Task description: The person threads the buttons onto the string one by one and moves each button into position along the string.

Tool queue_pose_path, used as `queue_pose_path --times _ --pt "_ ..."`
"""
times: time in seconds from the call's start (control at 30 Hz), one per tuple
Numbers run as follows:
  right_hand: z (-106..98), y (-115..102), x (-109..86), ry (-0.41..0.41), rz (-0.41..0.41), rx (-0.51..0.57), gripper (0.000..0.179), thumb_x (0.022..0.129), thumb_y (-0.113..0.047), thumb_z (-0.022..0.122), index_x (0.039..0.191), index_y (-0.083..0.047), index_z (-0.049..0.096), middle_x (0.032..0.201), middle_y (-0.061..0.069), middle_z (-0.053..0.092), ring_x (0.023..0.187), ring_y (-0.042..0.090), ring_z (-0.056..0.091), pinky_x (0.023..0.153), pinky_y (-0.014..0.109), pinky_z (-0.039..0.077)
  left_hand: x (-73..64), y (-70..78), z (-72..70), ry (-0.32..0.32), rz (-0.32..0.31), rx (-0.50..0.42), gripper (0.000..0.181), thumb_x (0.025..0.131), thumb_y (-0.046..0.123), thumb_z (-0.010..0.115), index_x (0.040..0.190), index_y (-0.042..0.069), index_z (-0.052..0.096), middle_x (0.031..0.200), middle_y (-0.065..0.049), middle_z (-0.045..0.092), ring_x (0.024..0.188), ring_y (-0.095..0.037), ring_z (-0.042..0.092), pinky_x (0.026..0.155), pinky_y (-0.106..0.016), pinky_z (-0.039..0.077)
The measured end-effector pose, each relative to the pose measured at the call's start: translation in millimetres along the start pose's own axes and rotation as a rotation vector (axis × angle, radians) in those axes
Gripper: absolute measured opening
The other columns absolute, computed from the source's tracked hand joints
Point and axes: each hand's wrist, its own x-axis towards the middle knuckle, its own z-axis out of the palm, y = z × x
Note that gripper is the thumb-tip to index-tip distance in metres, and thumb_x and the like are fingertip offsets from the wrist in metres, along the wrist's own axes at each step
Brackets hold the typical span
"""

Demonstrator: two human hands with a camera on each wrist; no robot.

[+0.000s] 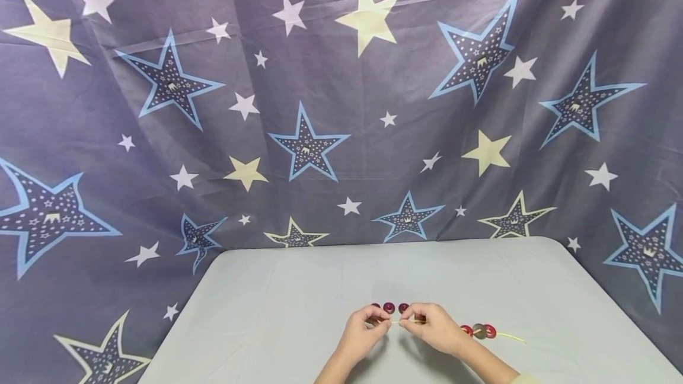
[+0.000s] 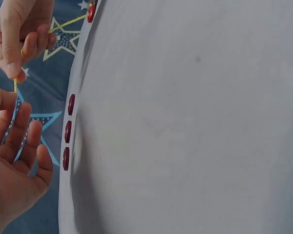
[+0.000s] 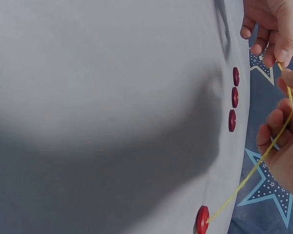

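Between thumb and forefinger, my left hand (image 1: 364,335) pinches one end of a thin yellow cord (image 3: 254,170). Close beside it, my right hand (image 1: 434,329) pinches the same cord a short way along, and a small taut piece shows between the fingertips. From the right hand the cord runs down to several strung buttons: a red button (image 1: 490,331), a dark olive button (image 1: 478,331) and another red button (image 3: 202,220). Its far tail lies on the table to the right. Three loose dark red buttons (image 2: 68,131) sit in a row just beyond the hands.
A table under a pale grey cloth (image 1: 299,301) carries everything. Behind it and along its sides hangs a dark curtain (image 1: 331,82) printed with stars. Shadows of the hands fall on the cloth.
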Motion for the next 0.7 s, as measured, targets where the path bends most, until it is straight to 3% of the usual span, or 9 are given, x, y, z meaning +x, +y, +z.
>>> queue_pose_path --times 0.1,0.23,0.33,0.47,0.6,0.7 --pt "0.4 0.3 0.0 0.008 -0.004 -0.005 0.010 0.085 -0.026 0.066 0.084 -0.016 0.069 0.058 -0.011 0.041 0.051 -0.004 0.035 0.049 0.018 0.034 -0.3 4.7 -2.6 0.018 -0.005 0.014 0.011 0.080 0.007 0.067 0.089 0.001 0.066 0.086 -0.011 0.066 0.072 -0.001 0.052 0.068 -0.017 0.046" --pt "0.4 0.3 -0.3 0.016 0.002 -0.008 0.009 0.085 -0.026 0.067 0.085 -0.016 0.069 0.057 -0.010 0.040 0.050 -0.004 0.034 0.048 0.017 0.033 -5.1 23.6 -8.4 0.027 -0.015 0.024 0.016 0.080 0.001 0.065 0.094 -0.006 0.064 0.088 -0.017 0.066 0.073 -0.005 0.054 0.068 -0.016 0.046" --pt "0.2 0.5 0.0 0.016 0.011 -0.008 0.009 0.085 -0.025 0.067 0.084 -0.016 0.069 0.057 -0.010 0.041 0.050 -0.004 0.035 0.048 0.018 0.034 -3.6 19.0 -10.5 0.041 -0.013 0.031 0.017 0.080 0.004 0.067 0.095 -0.004 0.064 0.088 -0.013 0.067 0.072 -0.004 0.054 0.068 -0.016 0.046" --pt "0.7 3.4 1.1 0.011 0.021 -0.010 0.010 0.085 -0.026 0.067 0.084 -0.017 0.069 0.058 -0.011 0.043 0.051 -0.003 0.036 0.048 0.018 0.035 3.6 -0.5 -10.4 0.076 -0.006 0.098 0.018 0.078 0.011 0.070 0.093 0.004 0.065 0.088 -0.005 0.067 0.074 -0.005 0.056 0.069 -0.019 0.047" --pt "1.2 6.2 1.3 0.006 0.030 -0.024 0.009 0.085 -0.026 0.067 0.084 -0.017 0.069 0.057 -0.011 0.043 0.051 -0.004 0.036 0.048 0.018 0.036 8.0 -3.9 -12.0 0.120 0.018 0.228 0.018 0.077 0.012 0.072 0.092 0.006 0.065 0.091 -0.006 0.066 0.081 -0.018 0.058 0.073 -0.025 0.048" --pt "1.6 6.8 1.2 0.005 0.024 -0.030 0.008 0.086 -0.024 0.066 0.084 -0.016 0.069 0.057 -0.011 0.042 0.050 -0.004 0.035 0.047 0.019 0.036 11.3 -6.2 -13.4 0.138 0.002 0.330 0.020 0.076 0.016 0.072 0.093 0.008 0.064 0.093 -0.004 0.065 0.086 -0.022 0.057 0.077 -0.029 0.047"
